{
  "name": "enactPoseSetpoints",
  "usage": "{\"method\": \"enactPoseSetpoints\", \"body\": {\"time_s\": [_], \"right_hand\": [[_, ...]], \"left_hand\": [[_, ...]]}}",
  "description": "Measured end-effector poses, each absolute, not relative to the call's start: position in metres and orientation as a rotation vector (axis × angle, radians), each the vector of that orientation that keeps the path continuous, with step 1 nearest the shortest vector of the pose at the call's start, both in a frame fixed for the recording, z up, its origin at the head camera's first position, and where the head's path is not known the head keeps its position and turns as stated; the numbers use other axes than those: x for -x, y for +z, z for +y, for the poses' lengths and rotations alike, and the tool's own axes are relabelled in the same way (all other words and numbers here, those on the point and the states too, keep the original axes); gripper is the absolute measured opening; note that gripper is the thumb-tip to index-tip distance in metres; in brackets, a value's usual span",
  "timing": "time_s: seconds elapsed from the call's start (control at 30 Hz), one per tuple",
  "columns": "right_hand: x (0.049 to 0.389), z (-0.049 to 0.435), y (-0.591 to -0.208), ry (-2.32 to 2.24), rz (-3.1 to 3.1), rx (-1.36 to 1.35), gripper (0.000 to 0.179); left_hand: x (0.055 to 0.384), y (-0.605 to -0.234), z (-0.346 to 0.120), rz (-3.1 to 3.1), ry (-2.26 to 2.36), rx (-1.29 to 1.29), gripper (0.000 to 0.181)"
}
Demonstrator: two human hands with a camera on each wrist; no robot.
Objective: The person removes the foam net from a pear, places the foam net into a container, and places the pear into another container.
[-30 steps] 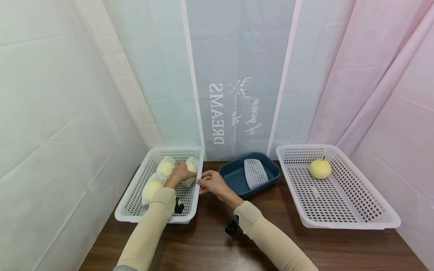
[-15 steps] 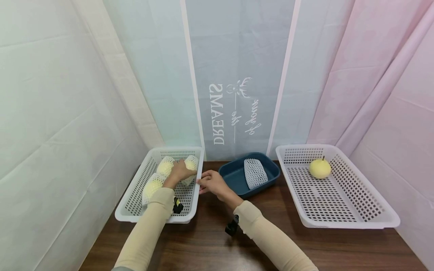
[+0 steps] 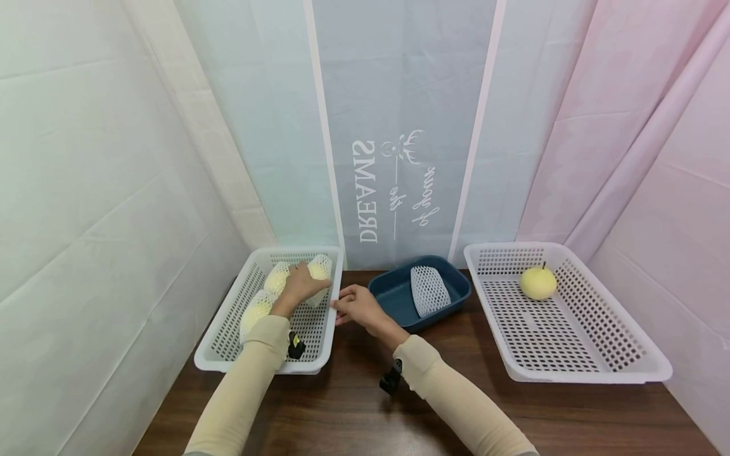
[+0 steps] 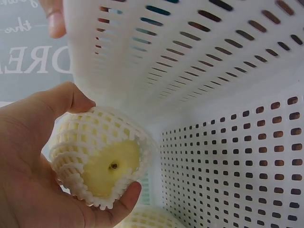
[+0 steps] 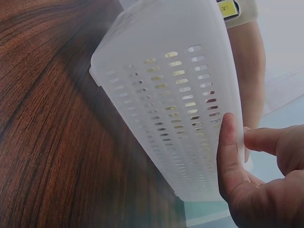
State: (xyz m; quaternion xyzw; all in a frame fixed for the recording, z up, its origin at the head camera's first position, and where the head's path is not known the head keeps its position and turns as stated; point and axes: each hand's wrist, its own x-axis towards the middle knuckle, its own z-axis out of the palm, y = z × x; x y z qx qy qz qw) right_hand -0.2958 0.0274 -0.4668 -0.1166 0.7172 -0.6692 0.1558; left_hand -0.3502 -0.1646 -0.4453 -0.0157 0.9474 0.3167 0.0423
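My left hand (image 3: 299, 284) reaches into the left white plastic basket (image 3: 212, 366) and grips a pear (image 4: 111, 164) in a white foam net. In the left wrist view the thumb and fingers curve round the net, and the pear's bare end shows through its opening. Two more netted pears lie to the left in this basket, one farther back (image 3: 277, 278) and one nearer (image 3: 255, 313). My right hand (image 3: 359, 308) pinches the basket's right rim; in the right wrist view a finger lies along the outer wall with the thumb over the edge.
A dark blue tray (image 3: 393, 299) stands in the middle, with a pearless foam net (image 3: 429, 291) in it. The right white basket (image 3: 593, 379) holds one unwrapped pear (image 3: 538, 282). Behind the brown wooden table (image 3: 342, 405) hangs a printed cloth (image 3: 399, 76).
My left hand has shifted slightly back, and the netted pear in it has moved a little toward the basket's far end. The right hand stays at the rim.
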Motion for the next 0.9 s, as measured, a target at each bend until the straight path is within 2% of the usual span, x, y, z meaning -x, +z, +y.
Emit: {"method": "enactPoseSetpoints", "body": {"time_s": [0.47,0.7,0.9], "right_hand": [[0.298,0.027,-0.466,-1.926,2.040,0.338,0.040],[0.300,0.029,-0.466,-1.931,2.063,0.312,0.042],[0.301,0.029,-0.465,-1.917,2.112,0.294,0.040]], "left_hand": [[0.343,-0.433,-0.160,2.922,0.979,0.038,0.097],[0.343,-0.430,-0.156,2.951,0.980,0.039,0.102],[0.340,-0.425,-0.152,2.975,1.011,0.022,0.097]]}}
